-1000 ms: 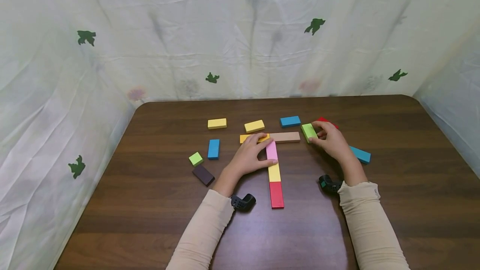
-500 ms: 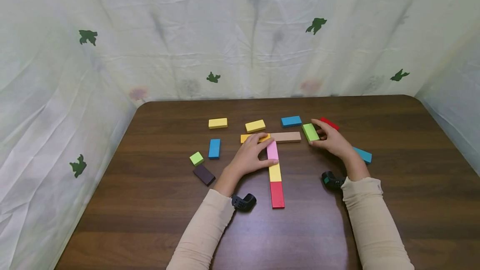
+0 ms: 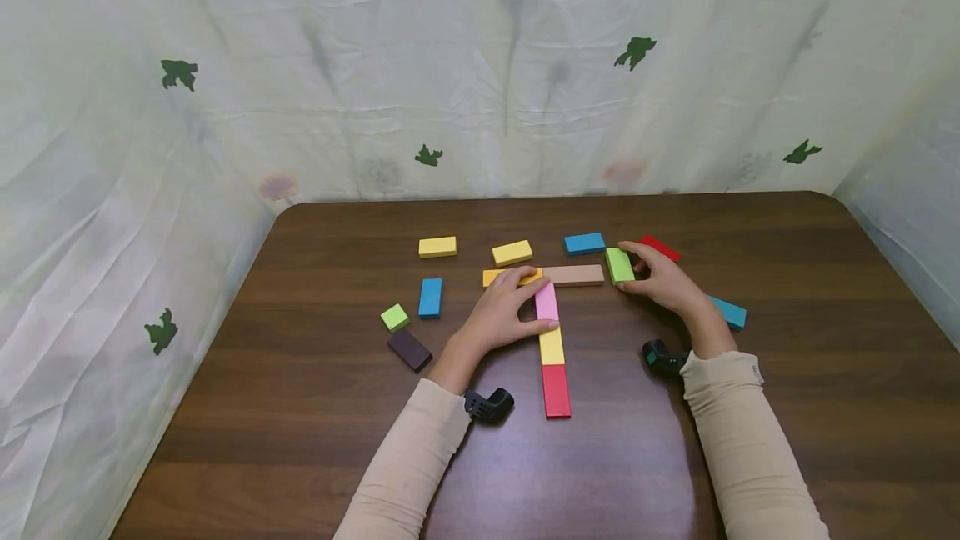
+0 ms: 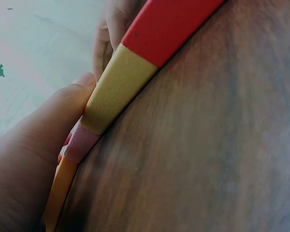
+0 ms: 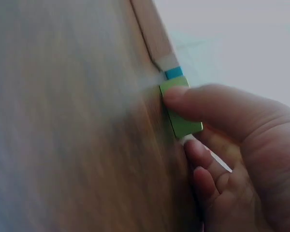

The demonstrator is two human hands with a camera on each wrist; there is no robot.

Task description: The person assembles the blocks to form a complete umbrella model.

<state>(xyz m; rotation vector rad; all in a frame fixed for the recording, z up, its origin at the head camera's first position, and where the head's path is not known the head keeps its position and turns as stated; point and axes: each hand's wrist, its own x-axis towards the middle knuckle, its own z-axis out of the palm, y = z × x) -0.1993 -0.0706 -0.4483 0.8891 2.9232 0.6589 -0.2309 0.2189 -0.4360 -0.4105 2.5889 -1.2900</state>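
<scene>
My right hand [image 3: 662, 280] pinches a light green block [image 3: 619, 265] between thumb and fingers, just off the right end of a tan plank [image 3: 573, 275]. In the right wrist view, the thumb lies across the block's face. My left hand [image 3: 495, 315] rests over an orange block [image 3: 491, 277] and a pink block [image 3: 547, 302], its thumb and fingers spread. The pink block leads a column toward me, followed by a yellow block [image 3: 551, 347] and a red block [image 3: 556, 392]. In the left wrist view, the left thumb touches the column's side. Part of the orange block is hidden.
Loose blocks lie around: yellow ones [image 3: 437, 247] and a blue one [image 3: 584, 244] behind, another red block [image 3: 660, 247] and a blue block [image 3: 727, 312] at right. To the left are a blue block [image 3: 431, 298], a small green block [image 3: 394, 317] and a dark block [image 3: 410, 351].
My right hand has shifted slightly and turned the green block straighter, its left side nearer the tan plank's end. The red block behind that hand shows more. The left hand stays put.
</scene>
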